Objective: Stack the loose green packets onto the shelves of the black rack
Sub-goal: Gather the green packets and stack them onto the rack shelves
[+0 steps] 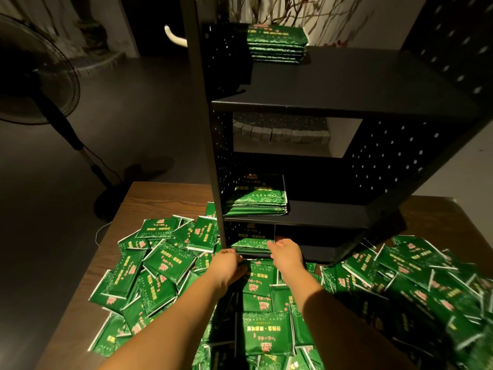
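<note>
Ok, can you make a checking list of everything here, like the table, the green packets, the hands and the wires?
Surface: wooden table, mostly covered.
Job's things: black rack on it; green stacks on top shelf, middle shelf, bottom shelf; loose packets heaped in front.
Clutter: nothing seen.
Grippers: left hand and right hand at the bottom stack; grip unclear.
Cables: white cord by table's left edge.
Surroundings: standing fan, dim floor.

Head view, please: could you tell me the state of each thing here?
Black rack: upright on the table.
Bottom-shelf stack: both hands at its front.
Left hand: at the stack's left corner.
Right hand: at its right corner.
Loose green packets: scattered.
</note>
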The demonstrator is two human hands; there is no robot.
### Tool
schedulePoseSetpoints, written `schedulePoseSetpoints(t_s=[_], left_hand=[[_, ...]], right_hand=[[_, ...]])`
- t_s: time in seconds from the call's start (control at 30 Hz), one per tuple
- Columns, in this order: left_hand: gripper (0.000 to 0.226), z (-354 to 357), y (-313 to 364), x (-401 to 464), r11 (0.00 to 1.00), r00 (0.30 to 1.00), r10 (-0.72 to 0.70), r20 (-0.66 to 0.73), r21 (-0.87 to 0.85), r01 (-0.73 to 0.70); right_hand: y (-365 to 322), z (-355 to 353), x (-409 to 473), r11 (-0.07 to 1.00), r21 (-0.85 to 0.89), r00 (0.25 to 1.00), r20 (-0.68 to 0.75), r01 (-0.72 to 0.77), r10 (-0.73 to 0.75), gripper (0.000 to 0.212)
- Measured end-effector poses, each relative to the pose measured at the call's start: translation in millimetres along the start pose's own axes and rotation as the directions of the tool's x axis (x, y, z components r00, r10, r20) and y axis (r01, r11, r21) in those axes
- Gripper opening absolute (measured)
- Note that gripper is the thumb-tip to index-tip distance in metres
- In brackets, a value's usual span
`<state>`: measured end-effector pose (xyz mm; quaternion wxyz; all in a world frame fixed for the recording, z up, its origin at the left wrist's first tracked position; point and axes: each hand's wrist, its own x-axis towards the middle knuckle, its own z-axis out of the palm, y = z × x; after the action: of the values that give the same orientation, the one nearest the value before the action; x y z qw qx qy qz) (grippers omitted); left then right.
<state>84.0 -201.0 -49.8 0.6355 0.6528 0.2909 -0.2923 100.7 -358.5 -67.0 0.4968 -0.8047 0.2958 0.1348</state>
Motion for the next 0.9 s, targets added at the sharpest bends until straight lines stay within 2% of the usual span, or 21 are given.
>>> schedulePoseSetpoints(t_s=[0.07,0.13,0.2,0.27,0.33,0.43,0.5,0.67,0.73,0.8,0.9], left_hand=[[0.026,1,1,-2,0.999,1.0,0.021,-0.003,0.036,-0.02],[0.034,4,1,-4,0.999,1.0,0.014,-0.013,-0.031,-0.014],[0.038,7,0,-6,0.997,1.0,0.013,-0.012,-0.072,-0.014],[0.031,8,-2,-9,0.996,1.0,0.012,-0.012,-0.087,-0.013],[0.022,10,-5,-7,0.999,0.999,0.032,-0.026,-0.043,-0.033],[0.008,15,-14,-10,0.992,0.991,0.122,-0.049,0.031,-0.121],[0.005,17,-19,-9,0.972,0.976,0.213,-0.05,0.114,-0.206],[0.01,21,-25,-23,0.873,0.918,0.394,0.042,0.297,-0.388],[0.011,18,-28,-33,0.793,0.879,0.465,0.107,0.39,-0.467],[0.012,10,-34,-43,0.648,0.822,0.536,0.196,0.528,-0.548],[0.022,-3,-43,-57,0.267,0.74,0.556,0.379,0.761,-0.591]], right_hand=[[1,0,1,1.0,0.016,1.0,0.02,-0.001,0.001,0.02],[3,-1,-1,0.999,0.043,0.999,0.035,0.006,-0.007,0.006],[4,-4,-7,0.997,0.072,0.999,0.037,0.012,-0.015,0.028],[5,-7,-18,0.996,0.077,0.999,0.011,0.038,-0.039,0.038],[12,-8,-30,0.995,0.073,0.997,-0.039,0.062,-0.06,0.035],[22,-6,-44,0.993,0.038,0.991,-0.079,0.113,-0.11,0.014],[24,-3,-54,0.985,0.021,0.985,-0.031,0.169,-0.168,0.007],[20,-4,-74,0.963,-0.021,0.96,0.076,0.27,-0.268,0.012],[25,-8,-79,0.952,-0.061,0.948,0.127,0.301,-0.292,0.012],[31,-11,-83,0.937,-0.124,0.937,0.173,0.327,-0.304,0.012],[44,-18,-85,0.869,-0.314,0.92,0.219,0.383,-0.326,0.017]])
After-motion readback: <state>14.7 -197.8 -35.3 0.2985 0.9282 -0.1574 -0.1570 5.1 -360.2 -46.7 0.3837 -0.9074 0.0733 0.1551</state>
